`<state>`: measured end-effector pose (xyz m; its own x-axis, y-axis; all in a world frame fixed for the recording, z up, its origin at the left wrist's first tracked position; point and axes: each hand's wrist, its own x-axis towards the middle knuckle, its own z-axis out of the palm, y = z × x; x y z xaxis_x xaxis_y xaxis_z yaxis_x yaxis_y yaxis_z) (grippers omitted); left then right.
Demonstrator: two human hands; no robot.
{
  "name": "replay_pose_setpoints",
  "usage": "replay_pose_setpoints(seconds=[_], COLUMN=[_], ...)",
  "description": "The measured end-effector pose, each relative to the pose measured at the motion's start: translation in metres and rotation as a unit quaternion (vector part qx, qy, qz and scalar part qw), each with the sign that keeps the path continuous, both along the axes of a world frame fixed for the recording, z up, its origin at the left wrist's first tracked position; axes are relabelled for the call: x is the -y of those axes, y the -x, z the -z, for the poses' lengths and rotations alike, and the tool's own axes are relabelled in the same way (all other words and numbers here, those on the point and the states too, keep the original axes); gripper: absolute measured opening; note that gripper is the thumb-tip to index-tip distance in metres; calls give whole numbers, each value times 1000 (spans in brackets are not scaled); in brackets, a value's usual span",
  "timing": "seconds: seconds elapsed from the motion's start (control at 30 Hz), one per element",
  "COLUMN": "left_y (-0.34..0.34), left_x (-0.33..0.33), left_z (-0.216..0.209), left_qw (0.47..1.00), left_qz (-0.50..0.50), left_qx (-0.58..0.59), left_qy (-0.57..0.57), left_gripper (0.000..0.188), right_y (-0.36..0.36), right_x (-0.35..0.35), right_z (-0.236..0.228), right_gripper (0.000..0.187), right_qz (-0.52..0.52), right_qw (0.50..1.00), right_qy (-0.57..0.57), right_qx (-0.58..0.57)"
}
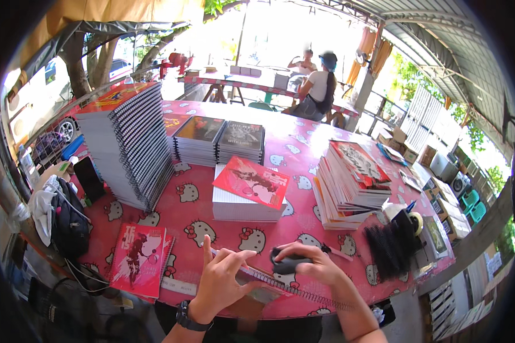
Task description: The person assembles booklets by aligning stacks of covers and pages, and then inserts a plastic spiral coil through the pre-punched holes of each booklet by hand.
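My left hand [226, 280] grips a notebook [256, 276] held on edge, spine up, near the table's front. A black spiral coil [320, 297] runs along that spine, and its loose end sticks out past the notebook under my right wrist. My right hand [312, 263] is closed round a rounded black device [289, 263] just above the spine; its exact kind is unclear. Beyond my hands stands a block of lined pages [249, 210] topped by a red printed cover [254, 180]. Red notebooks [137, 260] lie to the left of my left hand.
A tall stack of coil-bound notebooks [137, 148] rises at left, with shorter dark-covered stacks [240, 140] behind. At right are a pile of covers and pages [349, 188], black coils [389, 246] and a pink-handled tool [340, 253]. A black bag [68, 220] sits far left. Two people sit beyond.
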<state>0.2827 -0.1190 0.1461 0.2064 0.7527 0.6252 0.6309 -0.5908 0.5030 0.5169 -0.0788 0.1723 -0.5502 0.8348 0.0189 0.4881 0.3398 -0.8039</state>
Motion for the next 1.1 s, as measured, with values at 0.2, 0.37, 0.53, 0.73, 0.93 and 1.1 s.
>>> replay_pose_setpoints(seconds=[0.2, 0.37, 0.53, 0.73, 0.93, 1.1], left_y=[3, 5, 19, 27, 27, 23], left_x=[2, 0, -8, -11, -10, -9], left_z=[-1, 1, 14, 52, 50, 45], left_qw=[1000, 998, 956, 858, 865, 816], left_qz=[-22, -19, -77, 50, 46, 36], left_qx=[-2, -19, 278, 494, 482, 557], left_qy=[6, 48, -51, 134, 131, 150], left_gripper=[64, 75, 88, 76, 65, 50], right_y=[16, 23, 31, 33, 34, 48], right_x=[-7, -12, 3, -6, -19, -18], right_z=[-1, 11, -1, 9, 20, 17], right_gripper=[48, 52, 53, 50, 48, 48], right_qz=[45, -58, -91, -36, 5, -48], right_qw=[984, 992, 942, 991, 997, 991], right_qy=[-117, 4, 97, 52, -26, -28], right_qx=[125, -108, -308, -120, -71, -125])
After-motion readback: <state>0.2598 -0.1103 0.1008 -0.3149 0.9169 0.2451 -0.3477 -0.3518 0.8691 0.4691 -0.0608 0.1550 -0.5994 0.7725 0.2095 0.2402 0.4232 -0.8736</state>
